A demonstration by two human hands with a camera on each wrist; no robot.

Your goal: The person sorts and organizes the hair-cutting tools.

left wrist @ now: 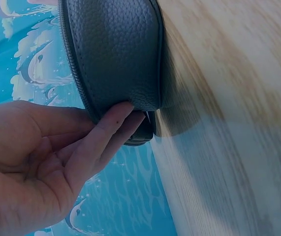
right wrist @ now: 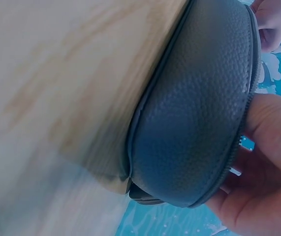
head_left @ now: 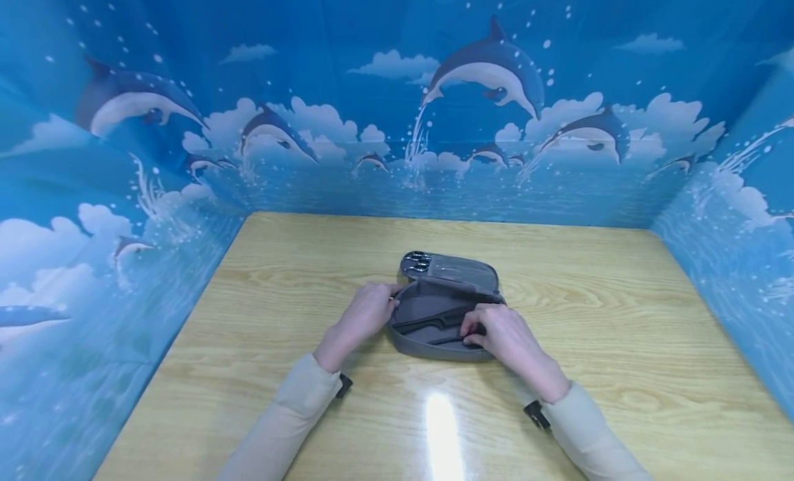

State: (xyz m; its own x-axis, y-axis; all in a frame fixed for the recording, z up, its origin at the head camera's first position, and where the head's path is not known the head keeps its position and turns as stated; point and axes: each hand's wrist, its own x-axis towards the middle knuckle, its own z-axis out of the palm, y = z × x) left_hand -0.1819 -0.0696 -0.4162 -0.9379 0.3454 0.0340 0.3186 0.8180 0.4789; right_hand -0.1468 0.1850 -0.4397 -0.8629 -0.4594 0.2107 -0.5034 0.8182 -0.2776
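A grey zippered case (head_left: pixel 403 344) stands unzipped, its lid (head_left: pixel 466 269) folded back, with shiny ring-handled scissors (head_left: pixel 417 262) tucked at the lid's left end. My left hand (head_left: pixel 370 307) pinches the case's left rim; in the left wrist view its fingers press the pebbled outer wall (left wrist: pixel 118 54). Over the right side of the case, my right hand (head_left: pixel 501 329) reaches inside, thumb and forefinger pinching a slim black tool (head_left: pixel 448 340). Another long black tool (head_left: pixel 417 324) lies behind it in the case. The right wrist view hides the fingertips behind the zipper edge (right wrist: pixel 246 105).
The case sits on a light wood-grain table (head_left: pixel 279 260). A blue dolphin-print curtain (head_left: pixel 347 185) surrounds the back and both sides. Dark wrist-worn devices (head_left: pixel 537 415) show at both cuffs, and a bright light reflection lies on the tabletop in front of the case.
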